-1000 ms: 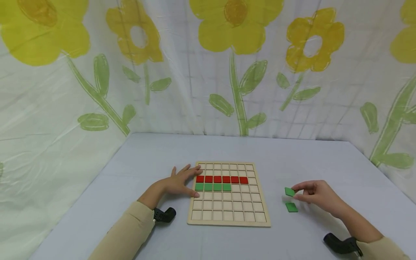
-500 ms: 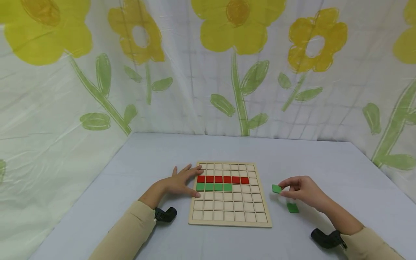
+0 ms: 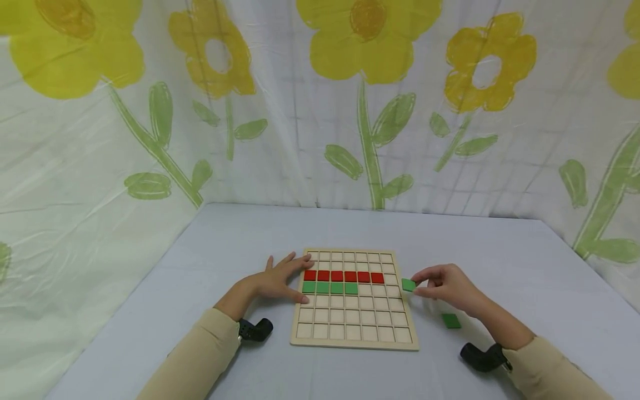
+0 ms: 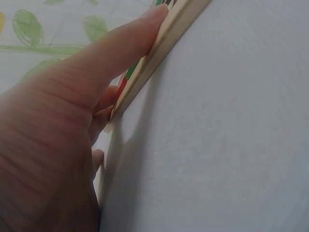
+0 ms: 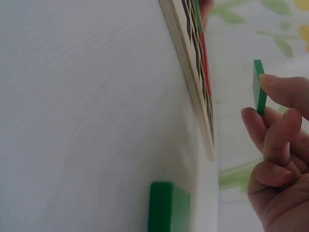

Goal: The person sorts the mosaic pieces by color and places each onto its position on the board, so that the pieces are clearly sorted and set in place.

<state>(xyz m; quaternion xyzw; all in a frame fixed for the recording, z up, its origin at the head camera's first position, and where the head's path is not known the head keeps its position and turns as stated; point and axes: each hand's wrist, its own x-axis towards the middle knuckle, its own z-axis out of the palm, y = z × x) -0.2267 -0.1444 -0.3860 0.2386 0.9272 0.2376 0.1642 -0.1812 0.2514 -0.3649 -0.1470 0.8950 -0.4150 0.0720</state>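
A wooden grid board (image 3: 352, 316) lies on the table, with a row of red tiles (image 3: 337, 276) and, just below it, a shorter row of green tiles (image 3: 323, 288) starting from the left edge. My left hand (image 3: 274, 283) rests on the board's left edge, fingers spread and thumb touching the frame. Pinched between thumb and fingers of my right hand (image 3: 450, 286) is a green square tile (image 3: 408, 285), held up at the board's right edge; the right wrist view shows that tile (image 5: 259, 87) on edge. Another green tile (image 3: 451, 321) lies on the table below the right hand.
The white table (image 3: 240, 233) stretches around the board. Behind it hangs a pale curtain (image 3: 280, 144) with printed yellow flowers. Black wrist cameras (image 3: 482, 357) are strapped to both forearms.
My right hand has carried the pinched green tile leftward, from near the loose tile to the board's right edge. The left hand stays in place on the board.
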